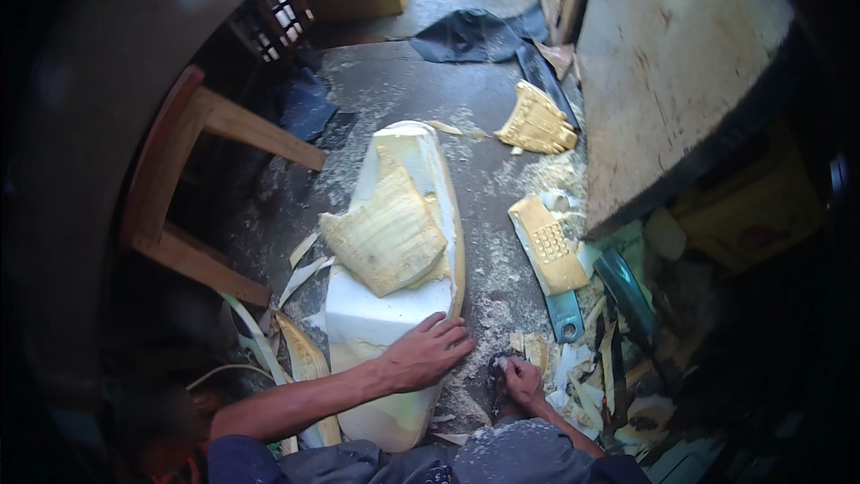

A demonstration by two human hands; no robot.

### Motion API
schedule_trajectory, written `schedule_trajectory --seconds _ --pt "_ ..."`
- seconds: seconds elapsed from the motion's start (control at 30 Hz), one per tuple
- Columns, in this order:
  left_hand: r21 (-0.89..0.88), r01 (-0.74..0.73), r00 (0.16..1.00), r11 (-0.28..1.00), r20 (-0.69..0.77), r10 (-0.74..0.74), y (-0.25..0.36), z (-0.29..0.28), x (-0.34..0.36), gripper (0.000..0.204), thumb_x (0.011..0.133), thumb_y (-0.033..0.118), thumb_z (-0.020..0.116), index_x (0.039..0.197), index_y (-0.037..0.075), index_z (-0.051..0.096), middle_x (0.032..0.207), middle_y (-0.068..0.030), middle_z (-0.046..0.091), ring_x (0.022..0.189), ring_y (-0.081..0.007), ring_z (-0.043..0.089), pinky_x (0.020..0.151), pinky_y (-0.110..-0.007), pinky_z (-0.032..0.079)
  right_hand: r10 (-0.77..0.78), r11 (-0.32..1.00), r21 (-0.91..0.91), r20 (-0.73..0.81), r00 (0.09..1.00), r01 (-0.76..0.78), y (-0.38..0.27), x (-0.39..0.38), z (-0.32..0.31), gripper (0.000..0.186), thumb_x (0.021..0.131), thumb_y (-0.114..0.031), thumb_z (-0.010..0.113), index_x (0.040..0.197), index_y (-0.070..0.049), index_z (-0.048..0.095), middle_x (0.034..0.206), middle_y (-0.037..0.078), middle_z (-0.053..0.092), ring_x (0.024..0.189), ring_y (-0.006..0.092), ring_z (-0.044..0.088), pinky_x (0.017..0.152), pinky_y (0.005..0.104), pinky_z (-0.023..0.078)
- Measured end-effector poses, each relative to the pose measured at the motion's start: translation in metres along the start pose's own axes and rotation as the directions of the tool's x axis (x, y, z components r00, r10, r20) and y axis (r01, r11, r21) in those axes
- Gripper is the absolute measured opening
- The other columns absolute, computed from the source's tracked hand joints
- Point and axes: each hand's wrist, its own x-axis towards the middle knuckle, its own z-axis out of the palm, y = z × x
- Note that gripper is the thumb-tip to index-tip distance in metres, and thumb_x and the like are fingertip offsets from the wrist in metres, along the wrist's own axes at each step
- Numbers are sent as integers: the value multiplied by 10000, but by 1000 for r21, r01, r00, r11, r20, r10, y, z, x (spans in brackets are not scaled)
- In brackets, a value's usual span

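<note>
A long, white and yellowish foam seat pad (pixel 390 306) lies lengthwise in front of me. On its middle rests a loose, ragged slab of yellow foam (pixel 385 231). My left hand (pixel 428 351) lies across the pad with its fingers stretched toward the right edge, touching the foam. Just right of the pad, low over the floor, my right hand (pixel 522 382) is closed. Something small and dark shows at its fingertips, too unclear to name. Foam scraps (pixel 532 350) lie beside that hand.
Foam crumbs cover the dark floor (pixel 488 255). At right are a yellow foam block with raised knobs (pixel 548 244), a teal strip (pixel 565 315) and a big board (pixel 672 81). Another knobbed foam piece (pixel 537 121) and black sheeting (pixel 470 34) lie farther off. A wooden frame (pixel 193 148) stands left.
</note>
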Motion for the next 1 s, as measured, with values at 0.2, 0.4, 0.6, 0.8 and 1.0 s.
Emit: schedule_trajectory --seconds 0.2,0.4,0.6,0.8,1.0 --pt "-183 350 866 919 -312 -392 -4 -8 -66 191 877 199 767 853 55 643 926 -80 689 955 -261 664 910 -410 509 -80 997 -2 1 997 80 -1 22 12 282 996 -275 595 991 -17 709 738 217 663 659 302 666 652 430 504" --pt "-528 241 513 815 -644 -568 -7 51 -99 138 889 131 762 804 42 699 953 -91 720 1012 -275 694 837 -394 505 -174 985 -29 -64 983 172 -3 20 20 288 1017 -212 565 863 22 630 622 123 527 606 134 462 567 361 432" --pt "-296 371 577 880 -670 -468 -9 60 -99 205 920 193 728 818 50 623 917 -66 622 954 -233 630 838 -397 464 -170 979 97 -83 982 178 11 29 30 344 1047 -231 524 796 -5 590 625 41 543 602 108 454 539 336 392" --pt "-318 356 584 879 -659 -475 -8 61 -102 235 949 241 695 828 53 625 953 -73 614 979 -238 617 861 -404 456 -77 978 193 -50 996 85 20 34 33 373 1069 -268 527 781 -37 580 643 0 540 603 81 458 532 277 373" --pt "-322 368 562 872 -671 -485 -9 62 -102 181 908 187 731 822 59 636 927 -74 631 920 -248 622 813 -403 448 -79 954 288 -41 996 88 18 32 32 345 1041 -211 543 790 16 608 626 44 577 593 114 498 538 316 405"
